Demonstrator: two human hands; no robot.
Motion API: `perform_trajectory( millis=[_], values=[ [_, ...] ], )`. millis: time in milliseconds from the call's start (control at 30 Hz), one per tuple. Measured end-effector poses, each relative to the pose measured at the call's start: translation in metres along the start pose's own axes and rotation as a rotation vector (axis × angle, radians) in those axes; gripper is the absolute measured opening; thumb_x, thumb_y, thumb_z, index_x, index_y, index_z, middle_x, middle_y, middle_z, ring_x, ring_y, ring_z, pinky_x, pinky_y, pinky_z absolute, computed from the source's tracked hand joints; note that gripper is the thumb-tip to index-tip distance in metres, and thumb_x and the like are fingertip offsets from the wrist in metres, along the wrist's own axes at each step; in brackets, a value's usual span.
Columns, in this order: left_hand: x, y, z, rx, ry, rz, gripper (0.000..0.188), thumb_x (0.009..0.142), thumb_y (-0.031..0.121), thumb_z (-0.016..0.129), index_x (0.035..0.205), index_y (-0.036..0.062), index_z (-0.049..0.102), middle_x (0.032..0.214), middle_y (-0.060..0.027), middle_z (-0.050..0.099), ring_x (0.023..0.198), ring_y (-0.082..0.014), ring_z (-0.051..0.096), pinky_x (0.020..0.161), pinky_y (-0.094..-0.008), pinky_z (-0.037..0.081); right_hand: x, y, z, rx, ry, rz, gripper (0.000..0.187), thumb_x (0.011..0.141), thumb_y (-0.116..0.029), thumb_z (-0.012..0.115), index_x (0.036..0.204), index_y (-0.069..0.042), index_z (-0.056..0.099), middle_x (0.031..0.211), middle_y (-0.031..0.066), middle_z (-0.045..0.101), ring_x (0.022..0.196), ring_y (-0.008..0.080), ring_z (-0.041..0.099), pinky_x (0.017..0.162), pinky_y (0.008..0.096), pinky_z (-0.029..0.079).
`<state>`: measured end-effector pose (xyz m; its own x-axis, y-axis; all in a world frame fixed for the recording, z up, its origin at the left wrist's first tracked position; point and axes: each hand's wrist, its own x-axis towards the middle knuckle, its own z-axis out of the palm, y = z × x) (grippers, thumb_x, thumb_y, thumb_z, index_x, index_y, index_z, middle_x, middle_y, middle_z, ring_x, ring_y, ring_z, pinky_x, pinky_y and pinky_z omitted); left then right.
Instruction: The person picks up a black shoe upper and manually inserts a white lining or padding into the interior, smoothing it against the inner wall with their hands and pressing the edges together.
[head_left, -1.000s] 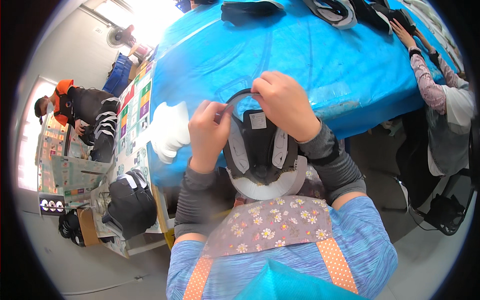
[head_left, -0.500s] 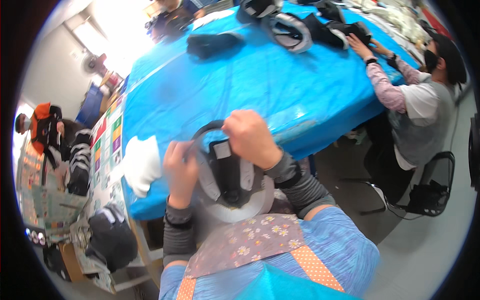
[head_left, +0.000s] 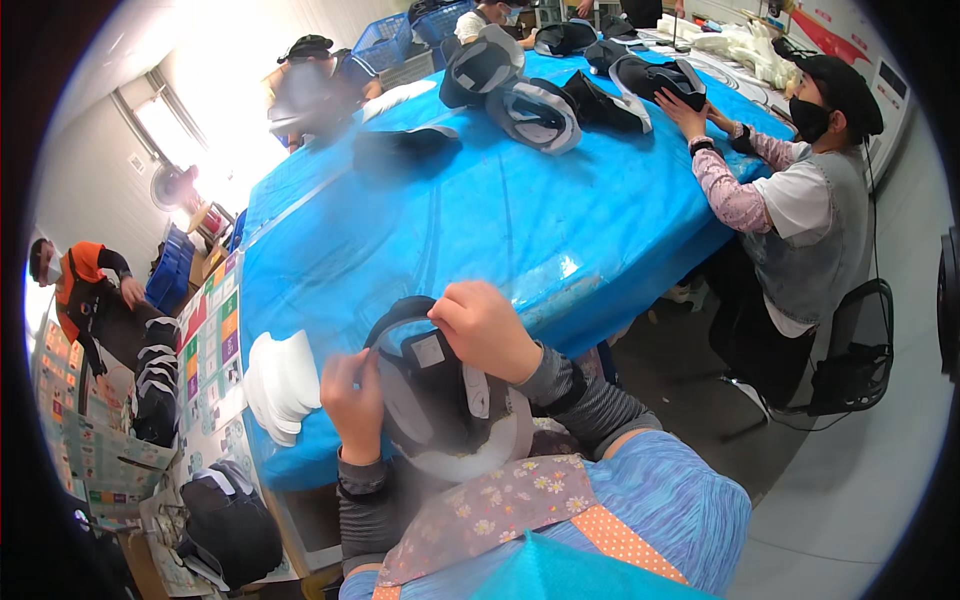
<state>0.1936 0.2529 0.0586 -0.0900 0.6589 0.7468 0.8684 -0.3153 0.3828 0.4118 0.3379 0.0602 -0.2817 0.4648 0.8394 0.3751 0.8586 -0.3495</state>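
A black-and-grey cap is held between my hands over the near edge of the blue-covered table, its hollow inside facing up. A small white label shows inside it, and a pale curved band lies at the end closest to my apron. My left hand pinches the cap's rim on the left. On the far right of the same rim, my right hand has its fingers closed. A stack of white curved pieces lies on the table beside my left hand. Blur over the cap hides finer detail.
Several dark caps lie across the far side of the blue table. A co-worker at the right holds another cap. More people work at the far side and at the left. A bundle of dark caps sits at lower left.
The view has shifted, so the table's far side shows more. My hands stay on the cap's rim, and the cap has turned slightly. The co-worker at right now has a cap lifted.
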Motion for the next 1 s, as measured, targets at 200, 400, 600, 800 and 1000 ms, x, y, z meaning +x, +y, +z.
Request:
perform_trajectory(
  millis=[200, 400, 600, 800, 1000],
  values=[
    [-0.002, 0.000, -0.001, 0.026, 0.027, 0.031, 0.007, 0.088, 0.001, 0.073, 0.093, -0.0017, 0.069, 0.076, -0.0085, 0.057, 0.064, -0.0184, 0.055, 0.057, -0.0307, 0.043, -0.001, -0.003, 0.000, -0.028, 0.018, 0.042, 0.012, 0.081, -0.007, 0.070, 0.081, -0.005, 0.058, 0.080, 0.0092, 0.056, 0.079, 0.0302, 0.060, 0.072, 0.0424, 0.047],
    [-0.009, -0.001, -0.011, -0.017, 0.046, -0.040, 0.008, 0.087, 0.000, 0.074, 0.094, -0.0015, 0.070, 0.077, -0.0094, 0.060, 0.065, -0.0190, 0.058, 0.056, -0.0295, 0.045, -0.002, -0.008, 0.000, 0.025, -0.024, 0.080, 0.010, 0.081, -0.007, 0.070, 0.081, -0.005, 0.060, 0.080, 0.0109, 0.057, 0.079, 0.0332, 0.061, 0.072, 0.0434, 0.048],
    [-0.012, 0.002, -0.007, 0.000, 0.079, -0.071, 0.009, 0.083, 0.002, 0.076, 0.089, 0.0024, 0.069, 0.073, -0.0105, 0.059, 0.064, -0.0257, 0.061, 0.057, -0.0363, 0.046, -0.006, -0.006, -0.008, -0.023, -0.042, 0.136, 0.013, 0.080, -0.007, 0.073, 0.082, -0.006, 0.061, 0.079, 0.0111, 0.058, 0.077, 0.0351, 0.059, 0.066, 0.0460, 0.046],
    [-0.011, 0.006, -0.014, -0.036, 0.069, -0.057, 0.012, 0.084, -0.002, 0.075, 0.095, -0.0017, 0.071, 0.077, -0.0106, 0.063, 0.062, -0.0196, 0.061, 0.059, -0.0290, 0.047, -0.004, -0.009, -0.007, -0.013, -0.020, 0.119, 0.014, 0.079, -0.006, 0.073, 0.082, -0.006, 0.059, 0.077, 0.0105, 0.055, 0.074, 0.0346, 0.058, 0.064, 0.0457, 0.045],
    [-0.012, 0.000, -0.015, -0.005, 0.059, -0.025, 0.021, 0.084, -0.005, 0.072, 0.105, -0.0002, 0.073, 0.075, -0.0081, 0.065, 0.063, -0.0162, 0.063, 0.060, -0.0273, 0.049, -0.002, -0.007, -0.002, -0.026, -0.008, 0.089, 0.015, 0.078, -0.005, 0.073, 0.081, -0.006, 0.058, 0.076, 0.0100, 0.054, 0.073, 0.0335, 0.058, 0.062, 0.0449, 0.045]
  ],
)
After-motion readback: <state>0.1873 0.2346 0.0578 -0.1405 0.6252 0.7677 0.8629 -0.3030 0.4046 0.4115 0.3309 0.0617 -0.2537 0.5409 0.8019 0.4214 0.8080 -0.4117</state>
